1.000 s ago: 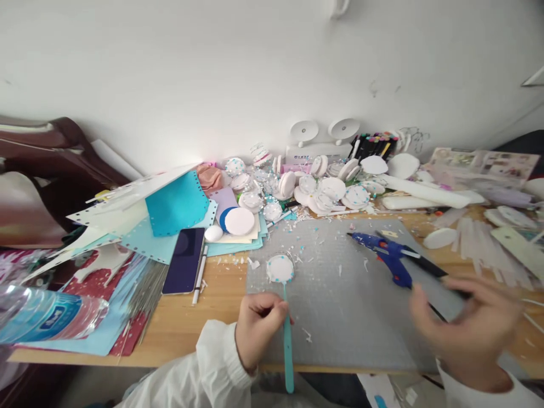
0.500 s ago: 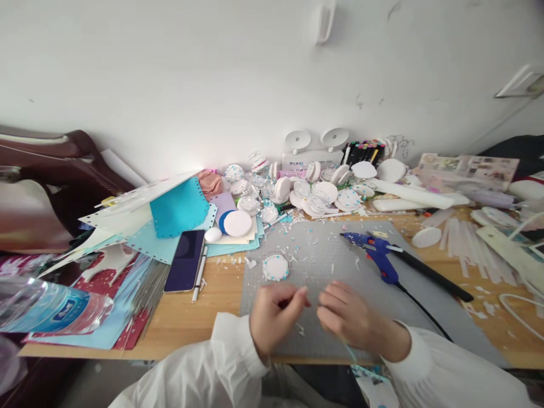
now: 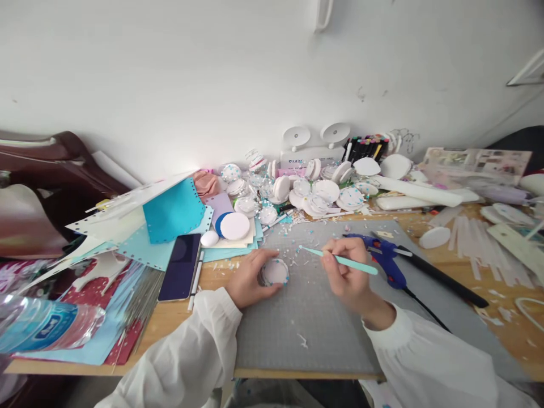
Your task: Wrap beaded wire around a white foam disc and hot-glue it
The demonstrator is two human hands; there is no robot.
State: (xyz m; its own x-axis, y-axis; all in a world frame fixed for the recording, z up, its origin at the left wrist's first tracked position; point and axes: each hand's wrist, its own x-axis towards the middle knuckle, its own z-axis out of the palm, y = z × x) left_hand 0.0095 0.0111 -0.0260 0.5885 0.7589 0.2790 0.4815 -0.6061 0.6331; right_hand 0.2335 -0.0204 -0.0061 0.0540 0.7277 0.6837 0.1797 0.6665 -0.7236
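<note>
On the grey mat (image 3: 297, 323), my left hand (image 3: 249, 279) curls round a small round white disc (image 3: 276, 273) dotted with blue bits along its rim. Thumb and fingers touch the disc's left side. My right hand (image 3: 349, 271) pinches slim mint-green tweezers (image 3: 355, 264), their thin end pointing left towards the disc but apart from it. A tiny pale-blue bit seems to be at that tip, too small to make out. Just behind my right hand lies a blue hot glue gun (image 3: 389, 266).
Many white discs (image 3: 317, 201) crowd the back against the wall. A phone (image 3: 181, 266), coloured sheets (image 3: 172, 212) and a water bottle (image 3: 51, 323) occupy the left. Clear glue sticks (image 3: 480, 249) and a black rod (image 3: 446, 277) lie on the right. White scraps litter the mat.
My left hand has moved up and left and taken hold of the disc. My right hand has lifted and turned, and the tweezers now show plainly in its fingers.
</note>
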